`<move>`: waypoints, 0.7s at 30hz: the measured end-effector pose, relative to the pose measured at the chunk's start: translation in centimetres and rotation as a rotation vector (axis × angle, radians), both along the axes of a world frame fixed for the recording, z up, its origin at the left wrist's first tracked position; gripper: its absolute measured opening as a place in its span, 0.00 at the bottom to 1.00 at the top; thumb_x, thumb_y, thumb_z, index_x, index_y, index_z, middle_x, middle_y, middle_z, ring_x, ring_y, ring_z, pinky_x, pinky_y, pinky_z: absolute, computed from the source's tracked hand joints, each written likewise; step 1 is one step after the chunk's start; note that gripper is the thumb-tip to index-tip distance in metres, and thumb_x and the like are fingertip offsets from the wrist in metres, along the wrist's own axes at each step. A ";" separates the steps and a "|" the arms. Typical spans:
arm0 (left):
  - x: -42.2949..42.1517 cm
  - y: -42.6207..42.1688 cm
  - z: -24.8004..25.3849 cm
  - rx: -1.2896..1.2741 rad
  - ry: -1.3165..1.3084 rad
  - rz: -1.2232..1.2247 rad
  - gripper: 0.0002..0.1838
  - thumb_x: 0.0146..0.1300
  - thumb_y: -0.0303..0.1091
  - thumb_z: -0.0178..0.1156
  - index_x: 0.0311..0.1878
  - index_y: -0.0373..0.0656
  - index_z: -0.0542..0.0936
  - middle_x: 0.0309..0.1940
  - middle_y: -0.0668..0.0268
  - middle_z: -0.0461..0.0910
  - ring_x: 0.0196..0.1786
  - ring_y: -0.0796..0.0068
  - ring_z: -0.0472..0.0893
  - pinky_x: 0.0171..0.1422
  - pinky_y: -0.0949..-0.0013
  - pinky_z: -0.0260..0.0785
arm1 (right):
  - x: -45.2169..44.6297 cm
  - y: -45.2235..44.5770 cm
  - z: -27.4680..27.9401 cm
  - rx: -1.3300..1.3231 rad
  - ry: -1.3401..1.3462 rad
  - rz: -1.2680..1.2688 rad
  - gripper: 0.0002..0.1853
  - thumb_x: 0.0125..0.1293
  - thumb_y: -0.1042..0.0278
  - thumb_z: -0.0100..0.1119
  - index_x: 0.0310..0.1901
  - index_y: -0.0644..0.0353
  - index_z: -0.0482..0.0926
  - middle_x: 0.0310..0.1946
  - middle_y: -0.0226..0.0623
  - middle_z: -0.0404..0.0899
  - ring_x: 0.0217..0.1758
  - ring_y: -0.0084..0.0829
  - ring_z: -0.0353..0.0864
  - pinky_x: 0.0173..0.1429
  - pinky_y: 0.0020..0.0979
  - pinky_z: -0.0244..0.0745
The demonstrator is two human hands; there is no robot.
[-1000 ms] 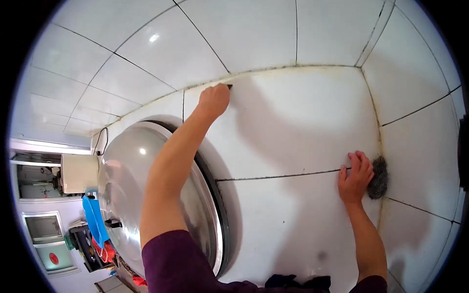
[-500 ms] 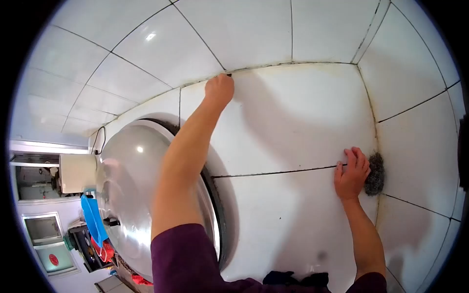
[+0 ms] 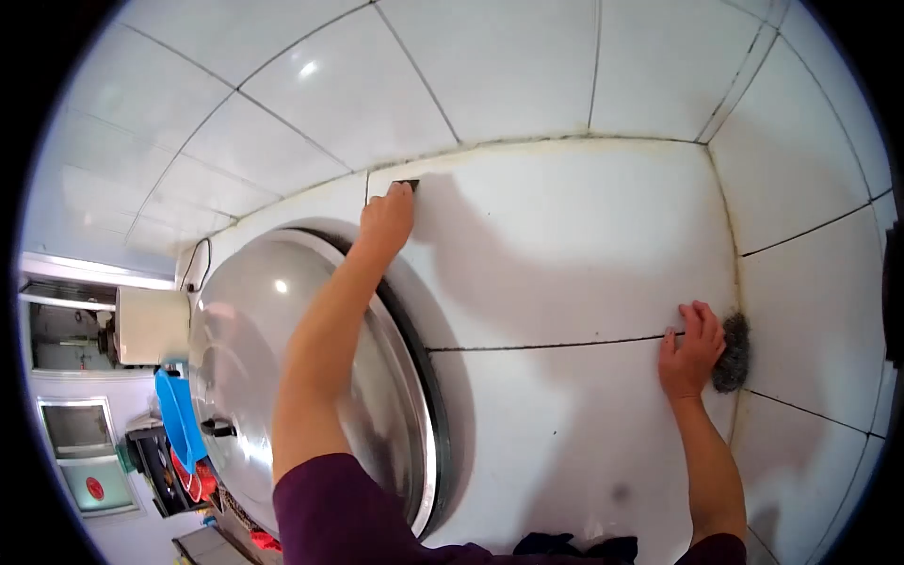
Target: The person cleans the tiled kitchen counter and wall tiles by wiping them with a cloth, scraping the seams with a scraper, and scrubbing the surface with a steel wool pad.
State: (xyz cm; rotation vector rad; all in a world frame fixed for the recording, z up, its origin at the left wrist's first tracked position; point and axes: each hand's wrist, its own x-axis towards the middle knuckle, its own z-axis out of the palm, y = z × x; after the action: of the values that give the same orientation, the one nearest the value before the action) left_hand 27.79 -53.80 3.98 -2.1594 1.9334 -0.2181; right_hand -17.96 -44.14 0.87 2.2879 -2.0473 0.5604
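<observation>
My left hand (image 3: 388, 218) is closed on a small dark flat object (image 3: 408, 185), whose tip shows beyond the fingers. It is over the white tiled surface (image 3: 565, 226), a little below the stained joint with the back wall. My right hand (image 3: 690, 360) rests on the same surface at the right, thumb apart from the bent fingers, with nothing visible in it. A grey steel-wool scourer (image 3: 733, 353) lies right beside its fingers, against the right wall.
A large round metal lid (image 3: 254, 348) with a black handle takes up the left, under my left forearm. Tiled walls rise behind and at the right (image 3: 810, 311). Beyond the lid are a blue basin (image 3: 179, 419), a red item (image 3: 193, 478) and a cream box (image 3: 153, 326).
My left hand has come away from the wall joint, down and to the left, with the dark object still in it. My right hand stays beside the scourer. The view has shifted slightly.
</observation>
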 end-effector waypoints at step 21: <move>4.0 0.8 1.9 0.012 -0.001 -0.124 0.05 0.58 0.25 0.50 0.38 0.39 0.72 0.39 0.58 0.77 0.40 0.54 0.80 0.42 0.56 0.74 | -0.3 0.1 -0.6 -0.035 0.007 0.027 0.21 0.52 0.69 0.57 0.51 0.55 0.71 0.56 0.38 0.66 0.60 0.42 0.61 0.62 0.44 0.54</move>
State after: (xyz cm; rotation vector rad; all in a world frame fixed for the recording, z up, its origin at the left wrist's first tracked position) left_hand 31.82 -52.95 5.88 -2.0332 2.0644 -0.2283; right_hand -18.27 -44.01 0.24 2.2984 -1.9895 0.5846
